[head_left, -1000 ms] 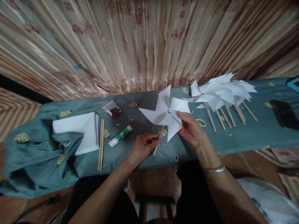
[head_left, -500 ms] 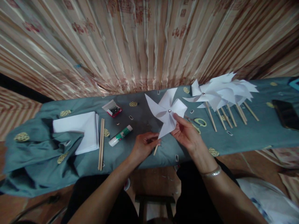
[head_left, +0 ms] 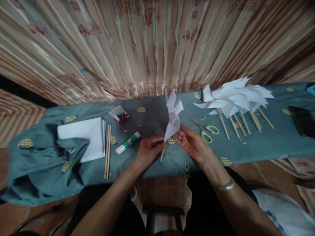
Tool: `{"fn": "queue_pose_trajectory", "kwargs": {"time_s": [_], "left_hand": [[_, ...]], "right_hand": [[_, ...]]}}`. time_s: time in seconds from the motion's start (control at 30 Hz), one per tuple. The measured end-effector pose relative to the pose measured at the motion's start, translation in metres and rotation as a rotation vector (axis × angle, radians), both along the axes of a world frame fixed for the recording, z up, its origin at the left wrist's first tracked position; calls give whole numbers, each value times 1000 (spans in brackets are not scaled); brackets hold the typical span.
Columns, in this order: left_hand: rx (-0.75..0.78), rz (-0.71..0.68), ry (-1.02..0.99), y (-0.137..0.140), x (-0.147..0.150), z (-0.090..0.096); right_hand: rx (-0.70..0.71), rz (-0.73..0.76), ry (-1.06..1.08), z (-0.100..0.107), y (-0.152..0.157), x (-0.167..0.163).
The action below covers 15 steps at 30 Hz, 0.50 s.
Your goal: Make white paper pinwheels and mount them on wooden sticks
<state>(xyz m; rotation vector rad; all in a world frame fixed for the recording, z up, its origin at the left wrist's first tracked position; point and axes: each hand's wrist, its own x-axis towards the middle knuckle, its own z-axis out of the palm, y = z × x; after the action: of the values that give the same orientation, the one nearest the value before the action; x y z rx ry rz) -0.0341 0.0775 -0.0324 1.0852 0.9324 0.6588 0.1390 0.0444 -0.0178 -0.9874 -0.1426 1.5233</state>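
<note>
A white paper pinwheel (head_left: 174,119) stands upright over the middle of the table, turned partly edge-on, with a silver pin at its centre. My left hand (head_left: 148,151) is closed around its wooden stick (head_left: 162,155) just below the paper; the stick's lower end shows beneath my fingers. Beside the lower right blade is my right hand (head_left: 193,142), palm partly turned up, fingers stretched out. Its fingertips are at the blade's edge; whether they touch it I cannot tell. Green-handled scissors (head_left: 206,130) lie partly open just beyond that hand.
Finished pinwheels (head_left: 236,96) lie overlapping at the right, near a dark phone (head_left: 301,121). Leftward are a glue stick (head_left: 128,143), an open box of pins (head_left: 119,115), wooden sticks (head_left: 107,152) and white paper sheets (head_left: 82,134) on the green cloth (head_left: 157,170). A curtain (head_left: 147,49) hangs behind.
The pinwheel has turned from facing me to nearly edge-on. My right hand has moved its thumb off the paper and shifted slightly down, uncovering the scissors. My left hand still grips the stick.
</note>
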Motion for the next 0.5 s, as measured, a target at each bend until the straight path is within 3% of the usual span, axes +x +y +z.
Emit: {"fn": "queue_pose_trajectory", "kwargs": {"time_s": [0.17,0.27,0.37,0.5], "left_hand": [[-35,65,-10,7,-3,5],[-46,71,-14,9,-6,9],[-70,51,-7,9,-8,12],[-135,-33,-15,6,-8,12]], "right_hand": [[-68,26,-280,2,-4,14],[-8,-20,-563,5,-6,22],[89,-177,-813,9,-4,35],[141,-408,-915,13,5,60]]}}
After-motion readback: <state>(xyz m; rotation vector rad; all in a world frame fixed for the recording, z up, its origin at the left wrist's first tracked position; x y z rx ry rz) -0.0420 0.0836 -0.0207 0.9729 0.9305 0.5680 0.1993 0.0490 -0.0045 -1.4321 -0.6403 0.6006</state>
